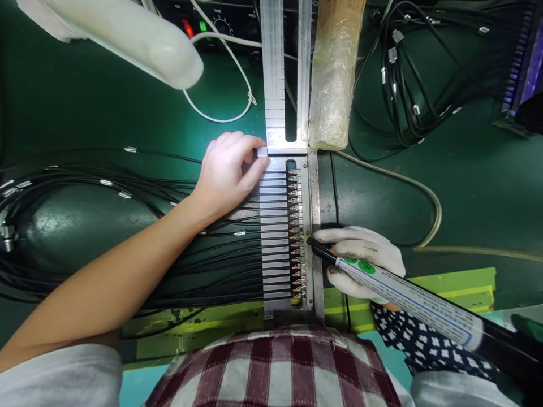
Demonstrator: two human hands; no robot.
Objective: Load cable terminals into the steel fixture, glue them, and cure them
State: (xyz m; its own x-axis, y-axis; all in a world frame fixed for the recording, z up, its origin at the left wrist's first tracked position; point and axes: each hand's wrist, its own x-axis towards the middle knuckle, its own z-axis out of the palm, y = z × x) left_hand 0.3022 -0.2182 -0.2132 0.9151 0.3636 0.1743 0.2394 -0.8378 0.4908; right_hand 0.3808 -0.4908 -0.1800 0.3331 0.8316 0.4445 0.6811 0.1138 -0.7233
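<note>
My left hand is bare and pinches a small metal block at the upper left corner of a slotted metal fixture. Black cables run from the left through its slots and end in a column of small connectors with orange and blue wires. To the right, my right hand, in a white glove, is closed round a thick pen-shaped tool with a black body and a white label. The tool's tip is beside the middle connectors.
A metal rail and a plastic-wrapped bar extend behind the fixture. A white rounded arm hangs at the upper left, near a black control box. More cables lie at the upper right.
</note>
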